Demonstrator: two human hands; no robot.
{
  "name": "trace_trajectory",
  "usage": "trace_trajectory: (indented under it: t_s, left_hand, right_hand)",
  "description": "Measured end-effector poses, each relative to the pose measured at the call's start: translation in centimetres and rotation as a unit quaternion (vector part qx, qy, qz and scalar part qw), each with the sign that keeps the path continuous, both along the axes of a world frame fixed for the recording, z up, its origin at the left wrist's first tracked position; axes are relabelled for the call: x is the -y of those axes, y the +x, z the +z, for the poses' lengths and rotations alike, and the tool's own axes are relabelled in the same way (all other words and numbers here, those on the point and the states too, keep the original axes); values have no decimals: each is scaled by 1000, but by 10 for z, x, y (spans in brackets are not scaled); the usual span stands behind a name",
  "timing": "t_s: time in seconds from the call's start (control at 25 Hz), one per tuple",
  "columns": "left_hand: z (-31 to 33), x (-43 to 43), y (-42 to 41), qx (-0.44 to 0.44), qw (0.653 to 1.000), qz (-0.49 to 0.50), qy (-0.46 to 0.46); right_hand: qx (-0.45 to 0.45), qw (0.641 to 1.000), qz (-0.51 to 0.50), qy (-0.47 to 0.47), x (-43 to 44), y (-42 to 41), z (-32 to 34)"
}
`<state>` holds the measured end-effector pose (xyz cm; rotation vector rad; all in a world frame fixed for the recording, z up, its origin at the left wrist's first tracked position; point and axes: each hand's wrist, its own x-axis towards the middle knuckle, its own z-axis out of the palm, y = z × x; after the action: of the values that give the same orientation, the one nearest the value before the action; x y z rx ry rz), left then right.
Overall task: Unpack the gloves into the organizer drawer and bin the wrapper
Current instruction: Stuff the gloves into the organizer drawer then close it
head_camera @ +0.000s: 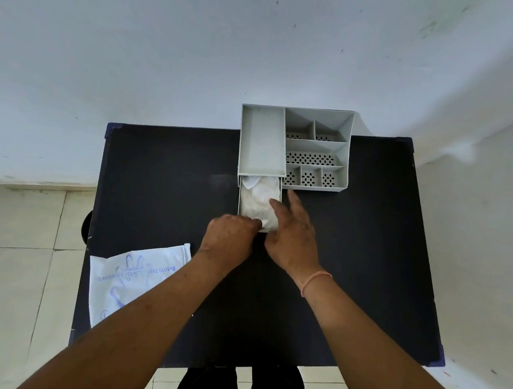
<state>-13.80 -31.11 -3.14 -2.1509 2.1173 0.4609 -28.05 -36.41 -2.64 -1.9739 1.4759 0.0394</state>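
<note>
A grey organizer (pixel 316 147) stands at the far edge of the black table (pixel 164 188). Its drawer (pixel 240 199) is pulled out toward me and holds a pile of clear white gloves (pixel 258 199). My left hand (pixel 229 238) is at the drawer's front edge with curled fingers touching it. My right hand (pixel 293 233) lies over the drawer's right front corner, fingers spread on the gloves and the rim. The flat white wrapper (pixel 131 279) with blue print lies at the table's near left edge, partly under my left forearm.
The organizer has a long open tray on top of the drawer and several perforated compartments on the right. A white wall runs behind the table. Tiled floor shows to the left, with a dark round object (pixel 86 228) just beyond the table's left edge.
</note>
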Motion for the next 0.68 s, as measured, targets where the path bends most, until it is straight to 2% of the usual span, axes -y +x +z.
trace_trajectory:
  t_s: [0.12,0.24,0.28,0.36,0.44,0.48,0.68]
  left_hand:
    - [-1,1,-1,-1,1000,0,-4]
    - [0,2,1,-10,1000,2,8]
    - [1,1,1,-12,1000,4,7]
    - [4,0,1,-16,1000,9,-5]
    - [6,1,-1,-15,1000,11,-22]
    - [7,3,-2,-13,1000,11,-25]
    - [9,10,-5,-2,999,11,35]
  right_hand:
    - [-111,987,101,62,12,10,3]
    - [-135,979,114,100,21,15,4]
    - [-124,984,103,75,21,13,6]
    - [-75,991,95,-49,18,10,11]
    - [-53,977,138,-156,15,7,9]
    - [-57,971,168,-162,16,8,7]
    - [-128,957,259,-23,29,20,-2]
